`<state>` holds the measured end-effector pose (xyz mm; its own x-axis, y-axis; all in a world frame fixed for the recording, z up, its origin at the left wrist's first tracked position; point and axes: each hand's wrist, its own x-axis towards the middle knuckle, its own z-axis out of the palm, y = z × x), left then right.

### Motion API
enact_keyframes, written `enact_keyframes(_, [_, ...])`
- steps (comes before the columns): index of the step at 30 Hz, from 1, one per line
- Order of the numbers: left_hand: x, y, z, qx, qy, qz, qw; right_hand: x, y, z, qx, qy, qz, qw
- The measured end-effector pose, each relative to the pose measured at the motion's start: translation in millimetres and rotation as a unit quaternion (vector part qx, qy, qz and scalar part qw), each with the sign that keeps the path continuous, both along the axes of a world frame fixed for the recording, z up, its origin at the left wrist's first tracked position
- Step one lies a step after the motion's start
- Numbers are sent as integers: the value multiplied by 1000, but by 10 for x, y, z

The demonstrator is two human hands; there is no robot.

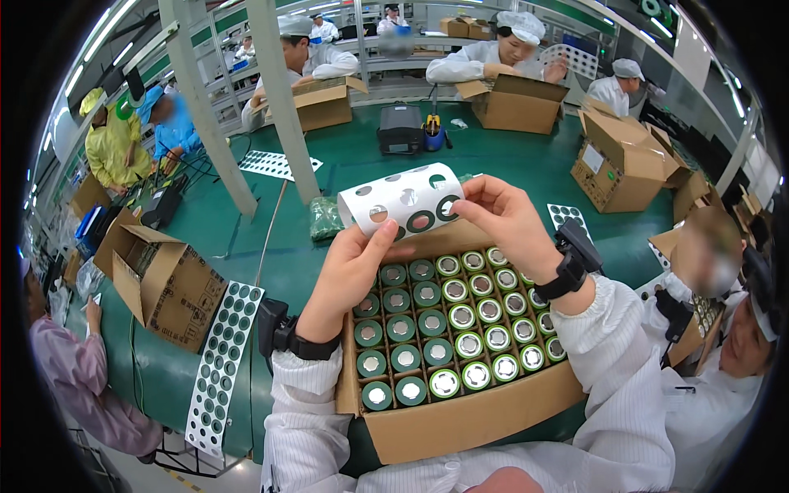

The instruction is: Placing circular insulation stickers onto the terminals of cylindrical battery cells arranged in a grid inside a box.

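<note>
A curled white sheet of ring stickers, with punched holes and a few dark green rings, is held up over an open carton. My left hand grips its lower left part, the thumb on the front. My right hand pinches at its right edge beside a dark ring; whether that ring is lifted I cannot tell. Below, the cardboard carton holds rows of cylindrical battery cells in divided slots. Cells at the left have dark green ring tops; those to the right show bright green rims.
Another ring sticker sheet lies left, beside an open carton. A clear bag sits behind my left hand. Ahead are a metal post, a black box-shaped device and more cartons. Co-workers sit around the green table; one is close right.
</note>
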<state>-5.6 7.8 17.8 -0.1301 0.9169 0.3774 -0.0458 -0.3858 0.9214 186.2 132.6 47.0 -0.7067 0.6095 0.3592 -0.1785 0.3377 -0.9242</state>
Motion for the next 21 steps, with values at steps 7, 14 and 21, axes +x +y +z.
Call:
enact_keyframes(7, [-36,-15,-40,21,50,60,997,0,-16,8,-7,-14,34,999])
enact_keyframes(14, [-87,14,41,-12,94,72,993,70,90,39,27,-21,17,999])
enact_keyframes(21, [-100,74,-60,-29,123,57,990,24,105,-43,-98,83,31,991])
